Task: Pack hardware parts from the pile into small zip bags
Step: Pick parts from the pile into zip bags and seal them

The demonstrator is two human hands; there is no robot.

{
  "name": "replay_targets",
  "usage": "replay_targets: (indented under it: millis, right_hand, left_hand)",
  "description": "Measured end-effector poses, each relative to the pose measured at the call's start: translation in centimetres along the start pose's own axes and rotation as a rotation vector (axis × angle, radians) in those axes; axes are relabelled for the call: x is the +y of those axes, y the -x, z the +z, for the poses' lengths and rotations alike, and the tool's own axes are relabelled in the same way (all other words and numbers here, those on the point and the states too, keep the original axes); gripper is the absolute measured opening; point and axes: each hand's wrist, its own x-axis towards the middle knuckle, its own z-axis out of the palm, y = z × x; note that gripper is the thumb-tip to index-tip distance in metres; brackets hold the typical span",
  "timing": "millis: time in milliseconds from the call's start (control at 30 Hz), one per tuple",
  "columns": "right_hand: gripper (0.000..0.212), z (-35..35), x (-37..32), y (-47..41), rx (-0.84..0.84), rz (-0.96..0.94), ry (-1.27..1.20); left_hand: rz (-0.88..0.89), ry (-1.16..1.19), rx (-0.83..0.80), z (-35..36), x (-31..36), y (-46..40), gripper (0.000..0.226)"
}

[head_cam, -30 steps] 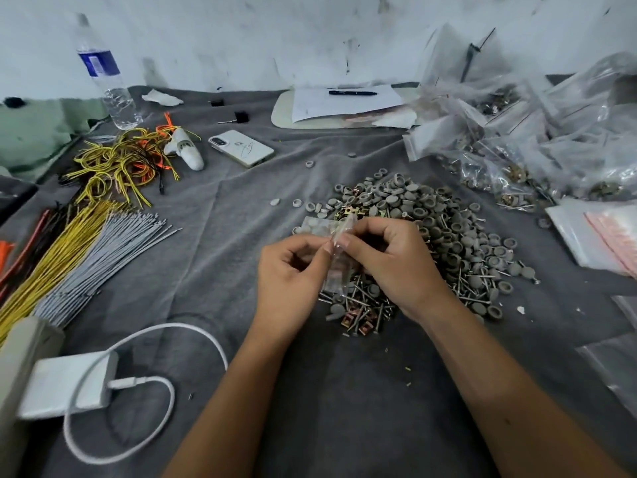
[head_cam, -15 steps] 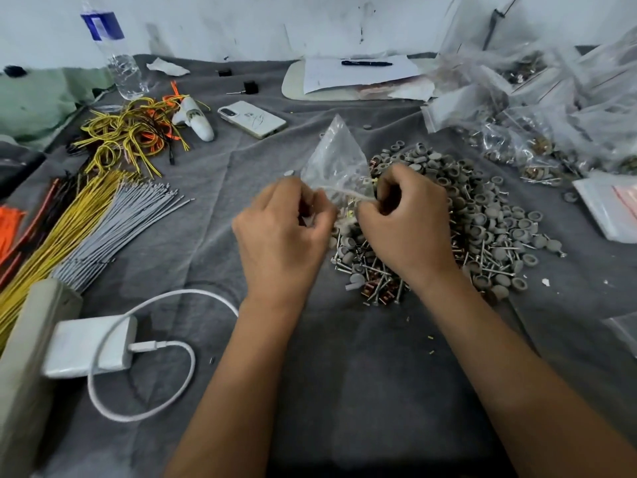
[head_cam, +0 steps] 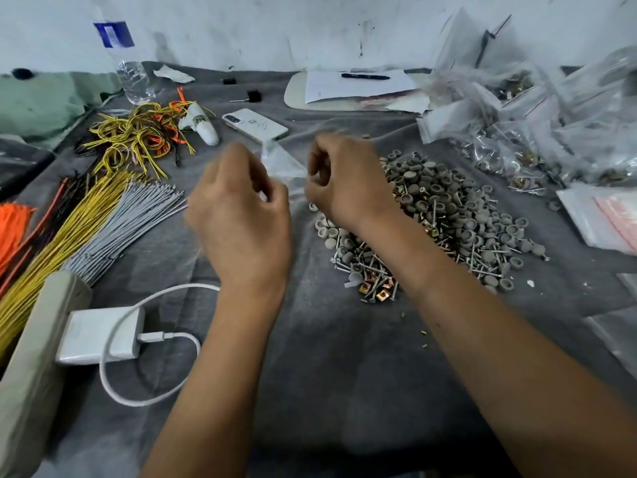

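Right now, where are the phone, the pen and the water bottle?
phone [head_cam: 256,126], head view, middle of its white back.
pen [head_cam: 365,76], head view, middle of its black barrel.
water bottle [head_cam: 132,79], head view, clear lower body below the blue label.

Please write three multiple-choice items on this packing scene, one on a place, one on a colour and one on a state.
1. Where does the hardware pile lie?
A. Under the right hand's side
B. Beside the charger
C. On the clipboard

2. What colour is the cap of the water bottle's label band?
A. Red
B. Blue
C. Green

3. How is the small zip bag held?
A. Flat on the cloth
B. Pinched between the left hand and the right hand
C. Inside the phone case

Key: 1 A, the pile spreads right of centre by that hand; 2 B, the band is blue; 3 B, both hands pinch it above the cloth.
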Motion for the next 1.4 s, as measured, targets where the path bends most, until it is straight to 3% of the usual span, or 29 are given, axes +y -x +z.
replay_targets:
  millis: [133, 367, 500, 667, 867, 1000, 1100, 1333, 1400]
  right_hand:
    - [0.035, -0.7, 1.9, 1.0, -0.162, 0.034, 0.060]
    - [0.015, -3.9, 3.4, 3.7, -0.491, -0.099, 0.147]
    - [0.014, -3.4, 2.7, 4.6, -0.733, -0.175, 0.235]
    - [0.009, -3.1, 2.1, 4.2, -0.819, -0.152, 0.332]
    - [0.007, -2.8, 1.8, 4.7, -0.788, -0.189, 0.425]
    - [0.008, -2.8, 1.7, 4.7, -0.817, -0.214, 0.506]
    - [0.008, -3.0, 1.8, 4.2, -0.820, -0.204, 0.416]
    - [0.004, -1.1, 1.0, 2.2, -0.342, -0.068, -0.129]
    - [0.018, -0.5, 1.3, 2.0, -0.228, -0.021, -0.231]
  left_hand:
    - [-0.068, -0.018, -0.230, 2.7, -0.5, 2.5, 0.011]
    - [-0.067, 0.100, -0.387, 7.4, -1.3, 2.0, 0.006]
    - [-0.051, 0.211, -0.398, 8.2, -2.5, 2.6, 0.006]
    - [-0.104, 0.291, -0.358, 8.2, -3.1, 2.4, 0.008]
    - [-0.301, 0.334, -0.311, 7.6, -3.9, 2.1, 0.011]
    - [-0.309, 0.332, -0.300, 7.2, -3.7, 2.0, 0.011]
    - [-0.292, 0.309, -0.263, 6.9, -3.7, 1.8, 0.008]
    - [-0.241, 0.213, 0.241, 5.5, -4.4, 0.4, 0.005]
    - [-0.165, 0.201, 0.347, 5.2, -4.4, 0.2, 0.007]
